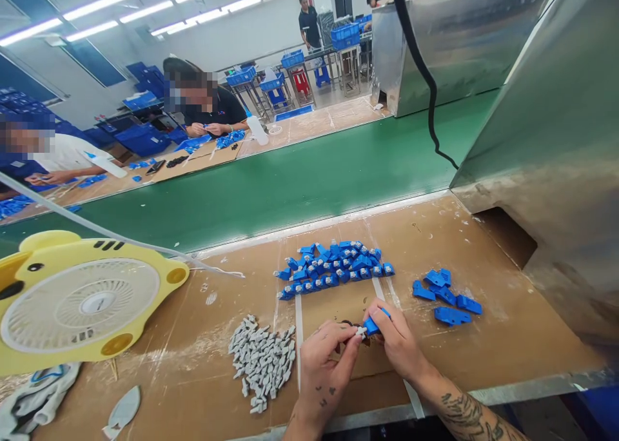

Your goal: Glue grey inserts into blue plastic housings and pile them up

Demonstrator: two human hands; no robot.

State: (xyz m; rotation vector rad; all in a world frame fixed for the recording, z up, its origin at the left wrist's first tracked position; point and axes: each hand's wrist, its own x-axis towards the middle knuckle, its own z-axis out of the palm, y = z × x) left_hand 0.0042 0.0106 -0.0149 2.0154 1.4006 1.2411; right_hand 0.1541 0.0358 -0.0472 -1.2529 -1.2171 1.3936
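Observation:
My left hand (329, 363) pinches a small grey plastic piece (361, 332) between thumb and fingertips. In my right hand (397, 338) is a blue plastic housing (376, 322), its end close against the grey piece; whether the two are joined I cannot tell. Some dark items lie partly hidden behind my fingers. To the left spreads a pile of similar grey pieces (264, 357). Beyond my hands, many blue housings with pale tips (338, 267) lie in rough rows. Several loose blue housings (445, 293) rest to the right.
A yellow animal-shaped fan (91, 302) stands at the left, its white cable (145, 244) crossing above the bench. A grey cloth (43, 396) lies below it. Past the bench runs a green conveyor belt (290, 170); co-workers sit opposite. A metal housing (546, 189) borders the right side.

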